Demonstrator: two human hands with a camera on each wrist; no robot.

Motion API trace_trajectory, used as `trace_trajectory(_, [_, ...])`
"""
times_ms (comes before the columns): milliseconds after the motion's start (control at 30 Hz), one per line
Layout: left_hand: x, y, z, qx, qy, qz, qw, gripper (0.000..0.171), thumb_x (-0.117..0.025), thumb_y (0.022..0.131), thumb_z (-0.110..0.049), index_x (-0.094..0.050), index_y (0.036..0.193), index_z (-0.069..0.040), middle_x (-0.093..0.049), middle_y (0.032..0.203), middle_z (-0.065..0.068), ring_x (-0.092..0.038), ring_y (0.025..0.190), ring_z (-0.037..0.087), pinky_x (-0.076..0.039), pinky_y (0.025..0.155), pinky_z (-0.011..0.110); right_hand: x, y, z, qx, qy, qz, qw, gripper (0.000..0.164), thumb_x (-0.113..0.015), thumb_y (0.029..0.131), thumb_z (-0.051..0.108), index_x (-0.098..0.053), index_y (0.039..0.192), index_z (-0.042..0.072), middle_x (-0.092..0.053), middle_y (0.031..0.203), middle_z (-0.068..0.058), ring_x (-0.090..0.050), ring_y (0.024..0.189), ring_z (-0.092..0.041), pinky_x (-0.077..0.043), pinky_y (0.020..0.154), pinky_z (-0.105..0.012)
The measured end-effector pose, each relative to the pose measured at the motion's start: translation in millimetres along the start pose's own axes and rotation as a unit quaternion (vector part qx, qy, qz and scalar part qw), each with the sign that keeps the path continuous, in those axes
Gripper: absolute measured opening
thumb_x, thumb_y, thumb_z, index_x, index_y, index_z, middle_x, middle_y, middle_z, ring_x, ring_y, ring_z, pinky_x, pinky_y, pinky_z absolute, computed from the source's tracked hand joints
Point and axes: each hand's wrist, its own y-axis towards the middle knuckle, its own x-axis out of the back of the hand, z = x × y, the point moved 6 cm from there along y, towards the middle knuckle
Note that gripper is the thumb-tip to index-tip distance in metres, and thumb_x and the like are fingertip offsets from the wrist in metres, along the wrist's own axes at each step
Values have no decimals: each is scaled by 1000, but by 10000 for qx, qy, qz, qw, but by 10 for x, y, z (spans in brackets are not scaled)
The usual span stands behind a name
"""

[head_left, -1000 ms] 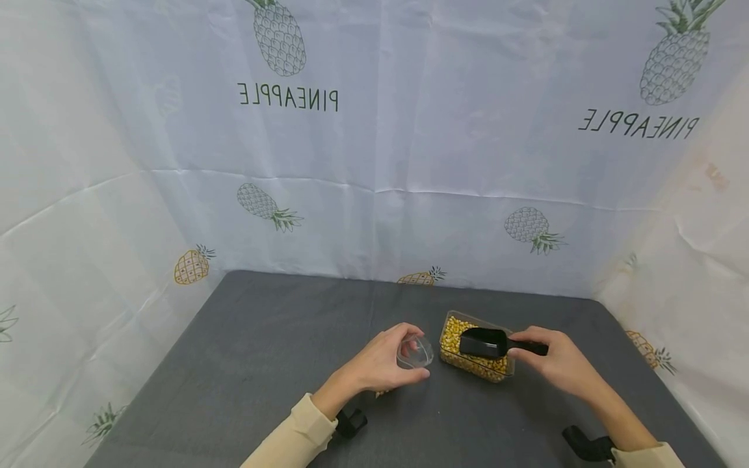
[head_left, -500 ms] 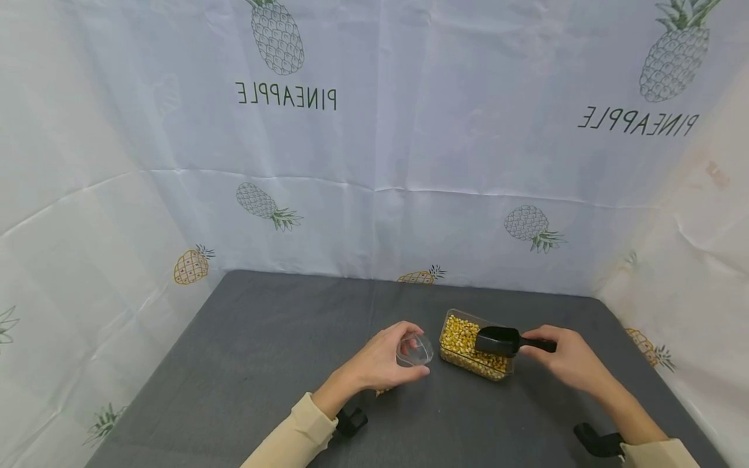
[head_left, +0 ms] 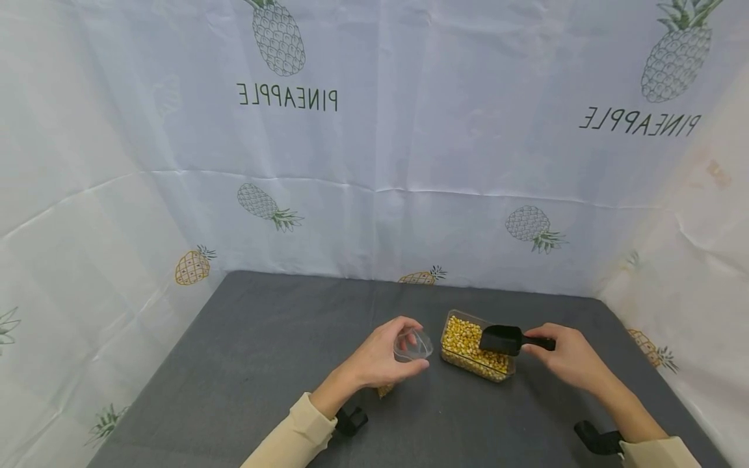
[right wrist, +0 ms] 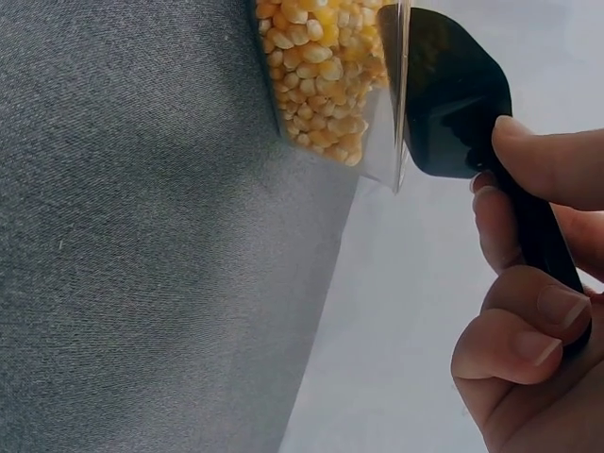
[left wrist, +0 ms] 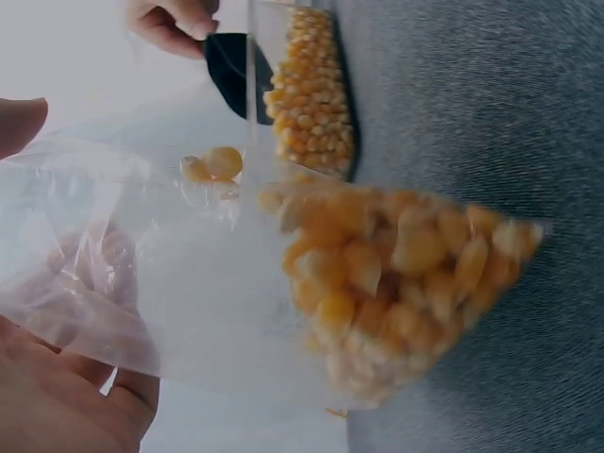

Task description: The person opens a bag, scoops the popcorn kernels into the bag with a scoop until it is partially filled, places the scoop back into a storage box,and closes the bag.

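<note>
My left hand (head_left: 383, 357) holds a clear plastic bag (head_left: 412, 344) by its spread mouth, thumb and fingers on opposite sides. In the left wrist view, corn kernels (left wrist: 396, 264) fill the bag's pointed lower end, and a few cling higher up. My right hand (head_left: 567, 357) grips the handle of a black scoop (head_left: 502, 340). The scoop's blade lies over the right part of a clear rectangular container (head_left: 476, 365) of corn kernels. In the right wrist view, the blade overlaps the container's rim (right wrist: 403, 94); how much corn is in it is unclear.
A dark grey cloth (head_left: 281, 364) covers the table. White curtains (head_left: 374, 130) printed with pineapples enclose the back and both sides. The corn container stands just right of the bag. Black straps (head_left: 597, 441) sit at both wrists.
My right hand has drawn the scoop rightward over the corn, then almost stopped. My left hand has risen slightly with the bag, showing more of its corn-filled lower end below the hand.
</note>
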Motion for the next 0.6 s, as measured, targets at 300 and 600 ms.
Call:
trace_trajectory(300, [-5,6,-1,36,-97,-6,9999,50,-74,93,-34,-56,134,-11,-59,106,-1,-52,86,7,-47,73,24,17,20,28,-72,-151,27,9999,30,-74,95,19,-72,115,-3,-68,113,-21,-62,104,-46,-53,79,-57])
trace_trajectory(600, [-82,3,75,222,-291,158,9992,54,-75,92,-35,-56,137,-11,-61,111,9,-54,93,8,-50,79,25,18,47,69,-163,-376,100,9991,29,-75,93,16,-73,113,-4,-69,109,-19,-65,98,-41,-54,74,-52])
